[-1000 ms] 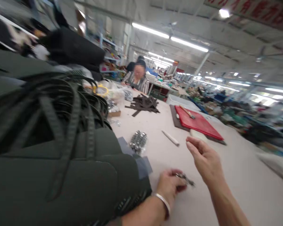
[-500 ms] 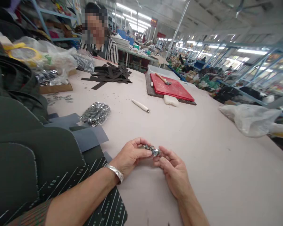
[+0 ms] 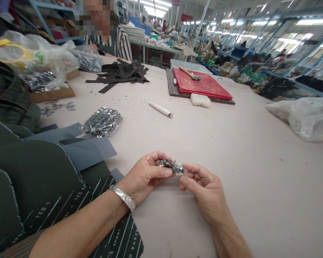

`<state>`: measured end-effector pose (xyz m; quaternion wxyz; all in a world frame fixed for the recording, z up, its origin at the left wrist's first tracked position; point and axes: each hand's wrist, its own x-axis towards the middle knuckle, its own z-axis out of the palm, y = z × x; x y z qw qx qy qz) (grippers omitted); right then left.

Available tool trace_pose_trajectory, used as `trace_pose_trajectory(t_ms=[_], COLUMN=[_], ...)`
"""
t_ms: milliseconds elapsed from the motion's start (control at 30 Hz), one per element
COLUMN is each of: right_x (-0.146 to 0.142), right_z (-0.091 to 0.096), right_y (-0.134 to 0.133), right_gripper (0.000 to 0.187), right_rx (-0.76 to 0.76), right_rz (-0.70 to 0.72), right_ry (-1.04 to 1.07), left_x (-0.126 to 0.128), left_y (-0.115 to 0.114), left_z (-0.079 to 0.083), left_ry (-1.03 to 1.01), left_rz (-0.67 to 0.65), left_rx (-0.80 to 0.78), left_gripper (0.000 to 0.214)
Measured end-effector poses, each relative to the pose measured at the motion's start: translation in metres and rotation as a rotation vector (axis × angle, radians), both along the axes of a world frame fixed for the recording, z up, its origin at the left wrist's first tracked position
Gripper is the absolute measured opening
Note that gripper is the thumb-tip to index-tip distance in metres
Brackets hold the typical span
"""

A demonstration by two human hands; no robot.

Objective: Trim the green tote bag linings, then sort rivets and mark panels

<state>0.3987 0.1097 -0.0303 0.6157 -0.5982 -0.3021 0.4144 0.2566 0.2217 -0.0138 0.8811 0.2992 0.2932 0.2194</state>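
Above the near part of the table, my left hand (image 3: 145, 175), with a silver bangle on its wrist, is closed around a small bunch of shiny metal fittings (image 3: 172, 166), apparently in clear plastic. Thumb and fingers grip its left end. My right hand (image 3: 203, 186) meets the right end with curled fingers, forefinger and thumb pinching there. The exact kind of fittings is too small to make out. Farther left on the table lies a larger clear bag of metal fittings (image 3: 102, 122). A white pen-shaped tool (image 3: 160, 109) rests beyond my hands.
Dark green cut panels (image 3: 29, 168) and striped printed fabric (image 3: 121, 229) lie at left. Black strips (image 3: 123, 75) are piled farther back. A hammer (image 3: 190, 73) lies on a red board (image 3: 201, 86). A person in a striped top (image 3: 123, 43) is across the table (image 3: 258, 172).
The view has shifted, so the table items appear higher in the picture. Both hands stay on the bunch of fittings, and more of it shows between them.
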Motion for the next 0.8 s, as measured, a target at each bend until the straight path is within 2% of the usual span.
trace_pose_trajectory(t_ms=[233, 500, 633, 800], right_x=[0.0012, -0.0045, -0.001, 0.005], right_z=[-0.0025, 0.0037, 0.0008, -0.0056], right_y=[-0.0048, -0.0002, -0.0015, -0.0083], right_gripper=[0.028, 0.022, 0.02, 0.019], right_rx=[0.041, 0.061, 0.06, 0.04], right_rz=[0.022, 0.008, 0.019, 0.114], right_ry=[-0.04, -0.112, -0.119, -0.01], left_x=[-0.0018, -0.0017, -0.0031, -0.0045], left_y=[-0.0014, -0.0018, -0.0027, -0.0028], left_z=[0.0006, -0.0008, -0.0008, -0.0005], left_ry=[-0.031, -0.047, -0.027, -0.015], left_rz=[-0.023, -0.033, -0.052, -0.057], left_rx=[-0.054, -0.06, -0.042, -0.037], left_gripper=[0.027, 0.027, 0.028, 0.03])
